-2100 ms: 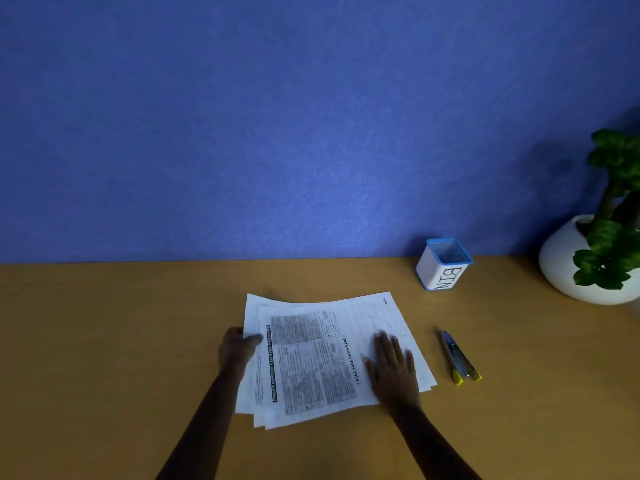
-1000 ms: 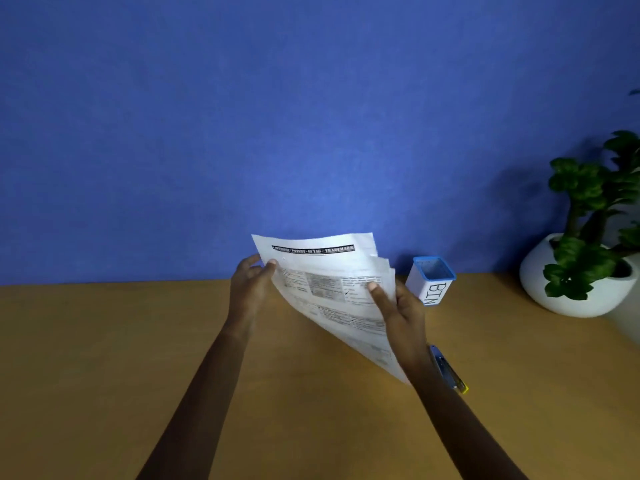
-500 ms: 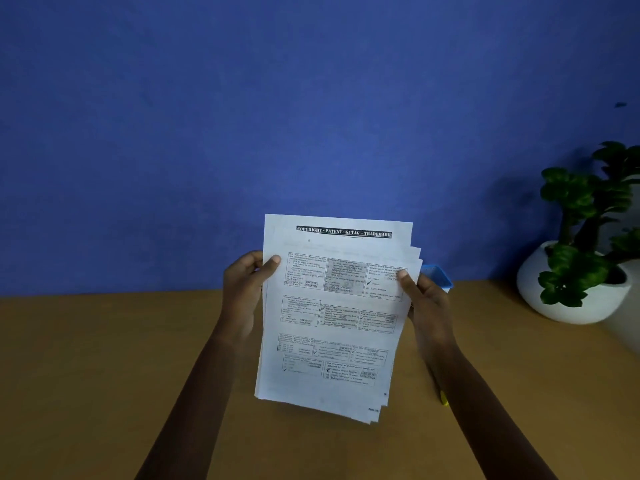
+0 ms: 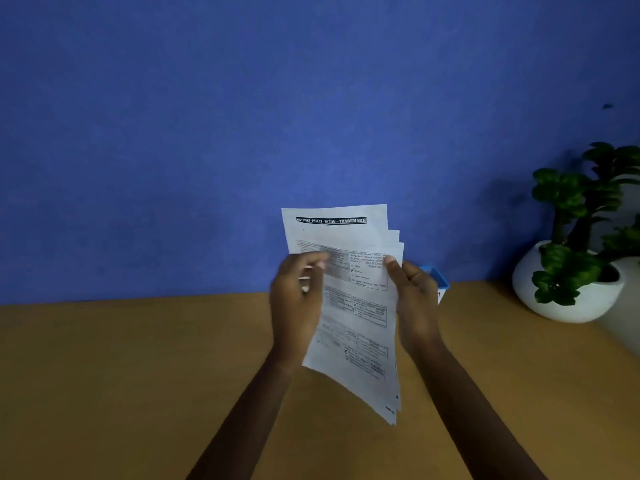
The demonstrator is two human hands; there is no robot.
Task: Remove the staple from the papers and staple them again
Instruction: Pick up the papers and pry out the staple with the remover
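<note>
A stack of printed white papers point(image 4: 356, 306) stands upright above the wooden desk, its sheets fanned slightly at the top right. My left hand point(image 4: 298, 299) grips the stack's left edge, blurred by motion, thumb on the front page. My right hand point(image 4: 415, 299) holds the right edge with the thumb pressed on the print. No staple can be made out on the sheets. The stapler is hidden behind my hands and the papers.
A small white cup with a blue rim point(image 4: 437, 280) peeks out behind my right hand at the back of the desk point(image 4: 138, 375). A green plant in a round white pot point(image 4: 568, 292) stands at the far right. A blue wall backs the desk.
The papers went from lying flat on the desk to being held upright in both hands. Since half a second ago the stack has narrowed and turned slightly, and my left hand has shifted.
</note>
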